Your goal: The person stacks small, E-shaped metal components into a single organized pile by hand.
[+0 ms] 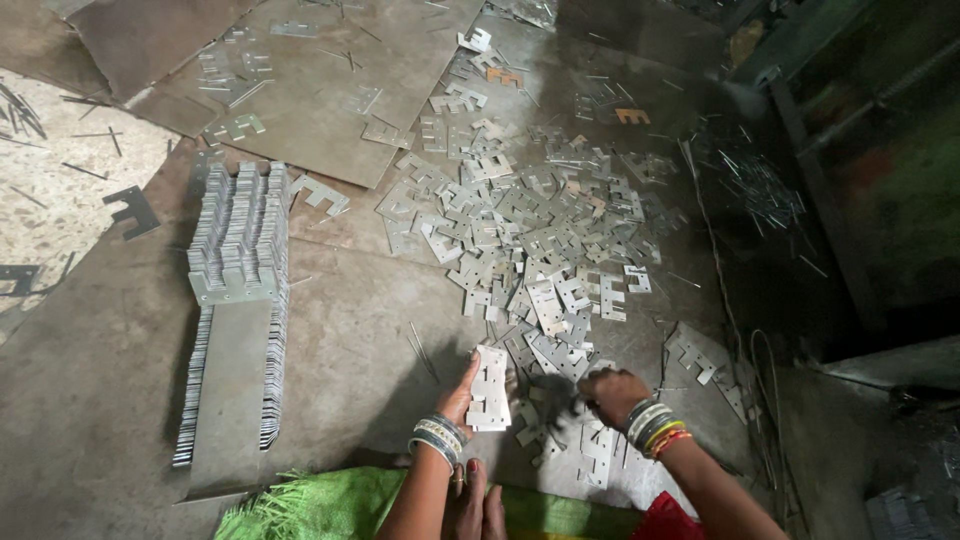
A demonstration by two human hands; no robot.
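Metal plates [489, 388] (several) in left hand [462, 392]

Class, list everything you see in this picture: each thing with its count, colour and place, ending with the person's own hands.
Loose stamped metal plates: too many to count, grey, heaped at floor centre.
Stacked plates: several neat rows, grey, left of the heap.
Metal sheets: several, dull brown-grey, covering the floor.
Thin metal strips: many, grey, scattered at right.
Green cloth: one, bottom edge.
Bangles: several, mixed colours, both wrists.
Left hand: holds a small stack of plates.
Right hand: fingers down on the heap's near edge.
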